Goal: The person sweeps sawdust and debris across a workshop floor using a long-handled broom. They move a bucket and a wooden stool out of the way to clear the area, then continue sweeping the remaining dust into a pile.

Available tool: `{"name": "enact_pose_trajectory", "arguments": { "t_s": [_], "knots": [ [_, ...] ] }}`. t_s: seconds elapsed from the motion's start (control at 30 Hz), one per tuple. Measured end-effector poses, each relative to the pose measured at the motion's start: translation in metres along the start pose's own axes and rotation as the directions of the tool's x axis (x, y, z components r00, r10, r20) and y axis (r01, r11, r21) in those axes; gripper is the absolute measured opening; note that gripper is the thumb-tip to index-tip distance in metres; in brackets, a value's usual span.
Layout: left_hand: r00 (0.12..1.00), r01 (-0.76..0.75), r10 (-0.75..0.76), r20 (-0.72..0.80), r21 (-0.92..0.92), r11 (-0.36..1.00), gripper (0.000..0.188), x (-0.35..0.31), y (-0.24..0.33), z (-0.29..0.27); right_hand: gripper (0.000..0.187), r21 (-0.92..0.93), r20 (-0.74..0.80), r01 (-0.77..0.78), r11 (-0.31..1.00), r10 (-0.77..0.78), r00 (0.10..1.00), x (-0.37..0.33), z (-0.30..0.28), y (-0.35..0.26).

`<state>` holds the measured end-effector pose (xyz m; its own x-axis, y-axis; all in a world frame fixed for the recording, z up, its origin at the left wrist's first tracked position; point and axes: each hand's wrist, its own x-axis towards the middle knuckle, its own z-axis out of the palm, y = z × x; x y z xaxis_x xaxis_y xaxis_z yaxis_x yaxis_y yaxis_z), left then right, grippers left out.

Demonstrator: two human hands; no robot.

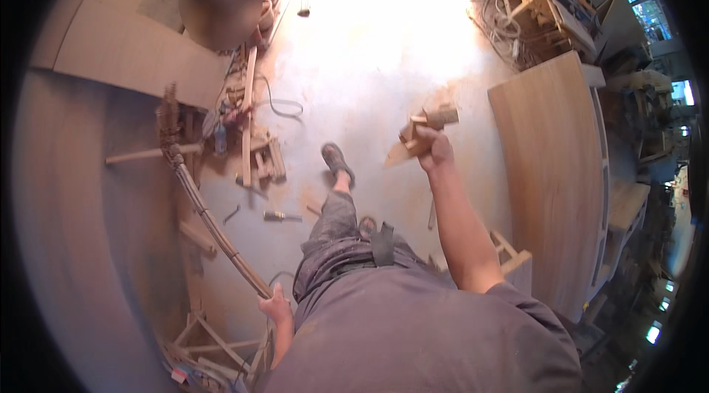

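My left hand (pixel 277 306) is closed round the lower end of a broom's long handle. The broom (pixel 213 223) slants up and away to the left, its handle made of bundled canes bound at intervals, with a brown bristly head at the far end. Farther forward on the right, my right hand (pixel 437 151) grips several wood offcuts (pixel 415 143). A pointed piece sticks out to the left of the fingers and a darker block to the right. The fingers partly hide the pieces.
A wooden panel-topped bench (pixel 550 179) stands at the right, large boards (pixel 125 53) at the left. Wood frames and a cable (pixel 284 107) lie left of my feet, near a chisel-like tool (pixel 282 216) on the floor. Stacked lumber (pixel 550 13) fills the far right.
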<state>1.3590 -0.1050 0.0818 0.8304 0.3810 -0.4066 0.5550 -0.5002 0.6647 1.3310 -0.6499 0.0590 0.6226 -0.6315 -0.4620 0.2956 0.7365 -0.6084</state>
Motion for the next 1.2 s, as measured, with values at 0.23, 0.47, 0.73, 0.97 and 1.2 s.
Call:
{"name": "enact_pose_trajectory", "arguments": {
  "t_s": [0.23,0.47,0.73,0.97,1.2],
  "knots": [
    [0.969,-0.225,0.203,0.140,0.157,0.962,0.031,0.106,0.162,0.114,0.040,0.015,-0.339,0.039,0.999,-0.032,0.940,0.105,-0.061,-0.073],
    [0.917,-0.260,0.224,0.329,0.069,0.963,0.027,0.181,0.367,0.225,0.046,0.239,-0.651,0.217,0.946,-0.009,0.759,0.170,-0.055,-0.100],
    [0.901,-0.203,0.197,0.385,-0.025,0.979,0.024,0.182,0.558,0.357,0.051,0.353,-0.091,0.043,0.935,-0.011,0.996,0.438,0.109,-0.200],
    [0.934,-0.234,0.176,0.312,0.160,0.959,0.040,0.254,0.566,0.394,0.060,0.381,0.249,-0.085,0.921,-0.014,0.968,0.613,0.310,-0.244],
    [0.964,-0.182,0.132,0.230,0.212,0.960,0.044,0.313,0.685,0.449,0.055,0.291,0.331,-0.157,0.944,0.054,0.942,0.767,0.428,-0.191]
  ]
}}
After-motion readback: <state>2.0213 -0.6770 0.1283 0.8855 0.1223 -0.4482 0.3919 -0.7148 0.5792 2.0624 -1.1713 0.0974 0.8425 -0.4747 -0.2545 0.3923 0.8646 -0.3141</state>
